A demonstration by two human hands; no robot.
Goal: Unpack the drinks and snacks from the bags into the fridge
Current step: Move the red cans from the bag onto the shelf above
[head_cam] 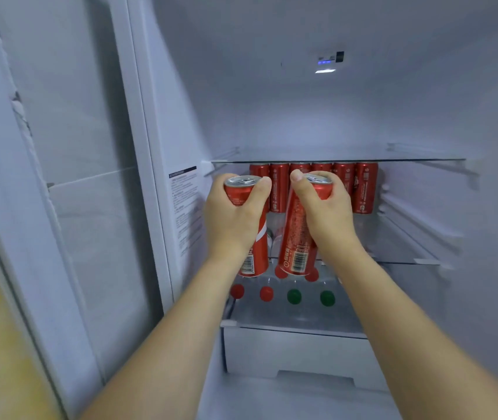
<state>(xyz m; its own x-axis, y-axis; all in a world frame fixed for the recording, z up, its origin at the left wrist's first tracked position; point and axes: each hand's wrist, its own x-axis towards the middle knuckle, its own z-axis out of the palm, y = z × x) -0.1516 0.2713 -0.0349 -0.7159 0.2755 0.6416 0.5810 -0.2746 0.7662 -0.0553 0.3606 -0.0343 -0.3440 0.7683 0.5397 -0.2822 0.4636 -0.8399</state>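
- The fridge door (69,177) stands open at the far left, and its shelves show nothing that can be made out.
- The left hand (232,219) wraps closed around the upper part of a red can (252,256), thumb on the near side and fingers curled over the rim. The can is upright, held in front of the middle shelf (405,253).
- The right hand (326,210) grips a second red can (297,241) the same way, near the top. This one leans slightly, its base tipped toward the viewer.
- Behind both hands, a row of cans (320,186) already stands at the back of the middle shelf, touching side by side.
- Below, on the lower shelf (287,324), clear bottles show by their caps: red caps (266,294) to the left, green caps (294,296) to the right.
- The cans look full, so likely fairly heavy for their size, stiff if squeezed lightly, and smooth enough to slip if damp.
- A hold around the upper body, as both hands have, seems sound. Gripping lower would probably steady the tilted can better when setting it down.
- The thin walls may dent if knocked against the glass shelf edge, so a gentle landing seems wise.
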